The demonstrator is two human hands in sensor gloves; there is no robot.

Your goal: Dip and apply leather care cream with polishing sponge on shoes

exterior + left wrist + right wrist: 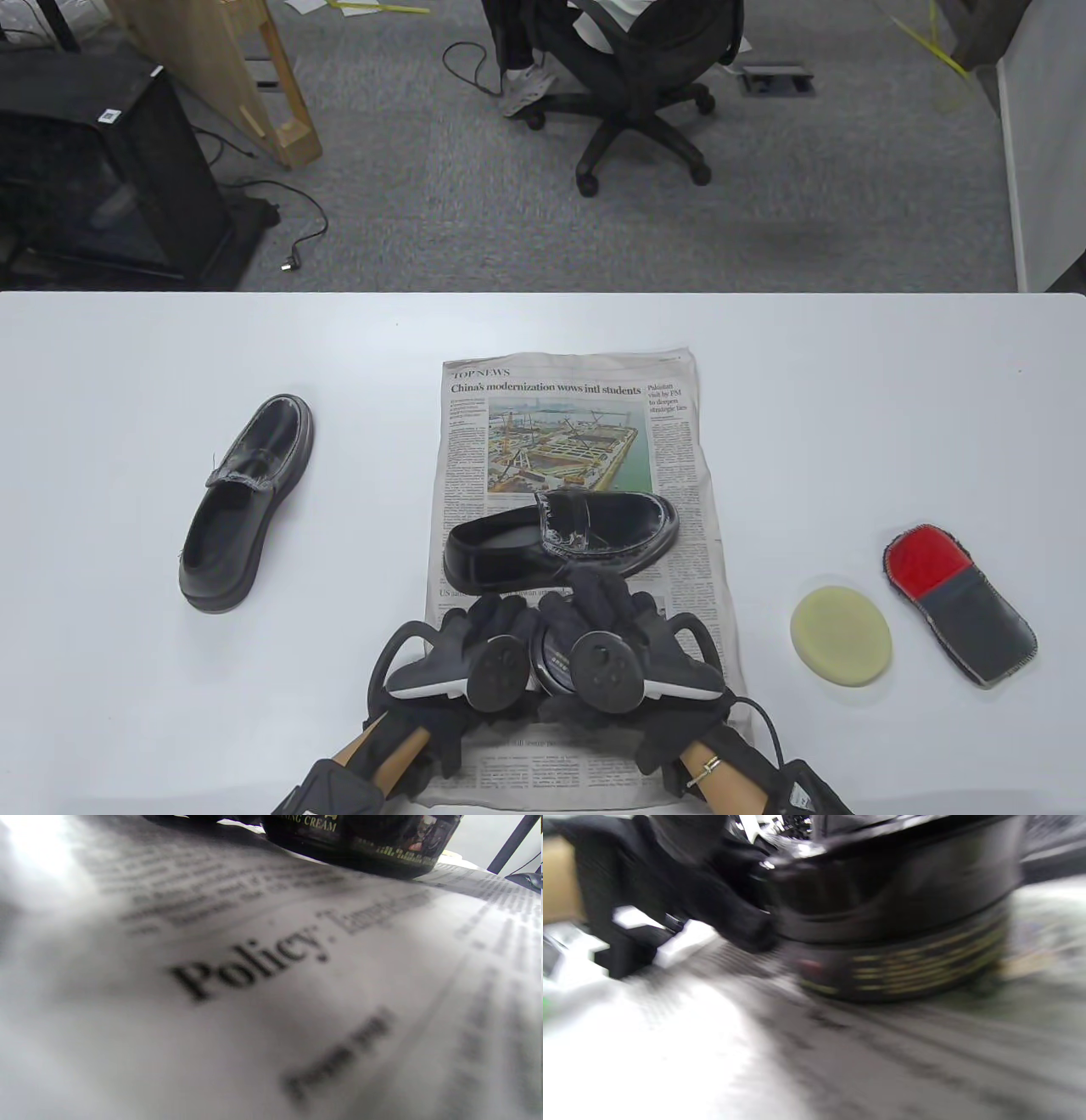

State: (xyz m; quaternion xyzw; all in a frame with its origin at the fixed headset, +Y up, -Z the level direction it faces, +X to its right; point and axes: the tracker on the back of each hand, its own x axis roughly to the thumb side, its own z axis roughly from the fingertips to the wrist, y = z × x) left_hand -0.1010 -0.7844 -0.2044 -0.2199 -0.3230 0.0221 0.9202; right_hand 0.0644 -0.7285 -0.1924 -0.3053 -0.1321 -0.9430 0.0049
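Note:
A black cream jar with gold lettering stands on the newspaper near the table's front edge. My left hand grips its left side and my right hand grips over its top and right side. The jar fills the top of the left wrist view and the right wrist view, where a gloved finger of the left hand touches its side. One black loafer lies on the newspaper just beyond my hands. A round yellow sponge lies on the table to the right.
A second black loafer lies on the white table to the left. A red and grey polishing mitt lies right of the sponge. An office chair stands on the floor beyond the table.

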